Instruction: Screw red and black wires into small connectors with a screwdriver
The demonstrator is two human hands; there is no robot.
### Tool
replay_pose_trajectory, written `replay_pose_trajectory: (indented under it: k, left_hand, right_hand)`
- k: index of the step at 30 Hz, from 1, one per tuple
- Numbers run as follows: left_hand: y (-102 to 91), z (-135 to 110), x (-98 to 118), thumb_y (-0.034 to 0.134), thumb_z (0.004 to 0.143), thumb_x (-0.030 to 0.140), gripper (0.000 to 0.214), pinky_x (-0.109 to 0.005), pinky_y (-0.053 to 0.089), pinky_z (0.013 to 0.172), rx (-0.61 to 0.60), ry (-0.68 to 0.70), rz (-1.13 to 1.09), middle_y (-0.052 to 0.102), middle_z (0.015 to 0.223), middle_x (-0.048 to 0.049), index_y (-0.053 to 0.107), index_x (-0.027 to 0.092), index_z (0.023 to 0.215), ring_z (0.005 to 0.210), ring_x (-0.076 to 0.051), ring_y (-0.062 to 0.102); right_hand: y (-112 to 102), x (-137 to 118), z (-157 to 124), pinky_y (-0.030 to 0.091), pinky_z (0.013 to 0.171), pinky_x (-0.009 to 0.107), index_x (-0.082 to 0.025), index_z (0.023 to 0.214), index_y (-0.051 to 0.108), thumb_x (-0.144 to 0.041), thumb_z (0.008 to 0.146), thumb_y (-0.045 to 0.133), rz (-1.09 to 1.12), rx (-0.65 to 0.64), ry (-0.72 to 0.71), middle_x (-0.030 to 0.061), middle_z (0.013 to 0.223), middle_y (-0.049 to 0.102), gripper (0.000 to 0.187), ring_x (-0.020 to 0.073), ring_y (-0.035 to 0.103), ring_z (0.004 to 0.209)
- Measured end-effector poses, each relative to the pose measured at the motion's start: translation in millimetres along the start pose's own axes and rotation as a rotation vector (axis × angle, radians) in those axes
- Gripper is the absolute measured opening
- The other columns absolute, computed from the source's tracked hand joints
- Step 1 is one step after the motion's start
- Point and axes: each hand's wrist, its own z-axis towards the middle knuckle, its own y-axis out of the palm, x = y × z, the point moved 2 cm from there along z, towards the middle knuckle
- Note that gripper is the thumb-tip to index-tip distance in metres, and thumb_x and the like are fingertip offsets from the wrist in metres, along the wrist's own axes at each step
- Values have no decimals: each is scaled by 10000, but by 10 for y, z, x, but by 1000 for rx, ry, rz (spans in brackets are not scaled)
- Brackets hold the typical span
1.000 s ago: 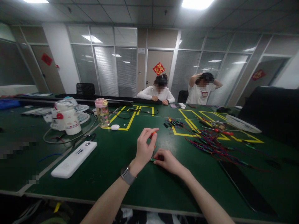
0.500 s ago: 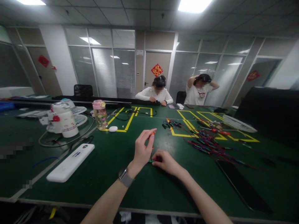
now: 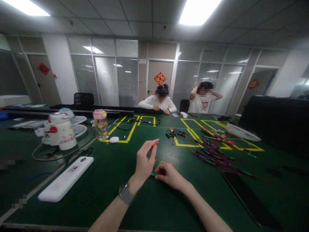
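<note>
Wide green table (image 3: 116,180) fills the view, and everything gets placed off it. Two people (image 3: 158,103) sit along the table's far edge, one with both arms raised to the head. On the table's right side, towards the near edge, lies a long dark flat slab (image 3: 251,199). Over on the table's left side, a long white flat device (image 3: 65,178) lies at an angle. Past it towards the far edge stand a white jug (image 3: 61,130) and a clear bottle with a pink lid (image 3: 100,125). Right of the table's middle, a tangle of coloured wires (image 3: 212,153) sprawls over yellow tape lines.

Now the hands, close to the table's middle. The left hand (image 3: 144,162), watch (image 3: 125,194) on its wrist, is raised off the table and pinches an orange-handled tool (image 3: 154,145) between thumb and forefinger. The right hand (image 3: 170,175) rests on the table just beside it, fingers curled tight on a small green piece (image 3: 154,174) that sits on the table surface between the two hands.
</note>
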Motion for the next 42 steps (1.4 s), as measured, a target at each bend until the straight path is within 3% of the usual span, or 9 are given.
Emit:
replay_pose_trajectory:
  k: [15, 24, 31, 38, 42]
  left_hand:
    - [5, -7, -1, 425, 948, 213, 293, -305, 527, 814, -1, 2, -37, 667, 1062, -78, 629, 201, 1158, 930, -172, 645]
    - [-1, -5, -3, 512, 910, 209, 240, -267, 528, 722, 37, 23, 21, 672, 967, -66, 651, 195, 1106, 851, -164, 638]
    - [-16, -16, -6, 449, 939, 197, 268, -300, 501, 874, 20, 17, -1, 665, 1070, -68, 643, 201, 1124, 1003, -174, 624]
    - [-27, -7, 2, 574, 876, 232, 172, -260, 500, 714, 95, 35, 103, 593, 855, -31, 688, 213, 1003, 794, -154, 603]
    - [-27, -12, 0, 479, 929, 227, 231, -266, 495, 791, 55, 5, 52, 615, 961, -49, 668, 216, 1061, 905, -159, 610]
  right_hand:
    - [-15, -37, -6, 408, 629, 221, -159, 721, 697, -73, 674, 706, 12, -10, 45, 10, 699, 630, 99, 134, 552, 683]
    - [-11, -14, -15, 424, 648, 229, -162, 758, 702, -84, 675, 709, 22, 16, 57, 23, 771, 643, 114, 140, 569, 704]
    - [3, 11, -12, 433, 647, 232, -163, 777, 706, -101, 677, 709, 31, 12, 54, 31, 831, 645, 117, 145, 576, 713]
    - [31, 49, 10, 433, 651, 224, -161, 787, 709, -90, 672, 699, 15, 15, 73, 33, 832, 653, 135, 144, 578, 725]
    - [46, 70, 20, 430, 652, 227, -152, 800, 711, -114, 685, 700, -6, 1, 47, 35, 835, 652, 122, 143, 573, 726]
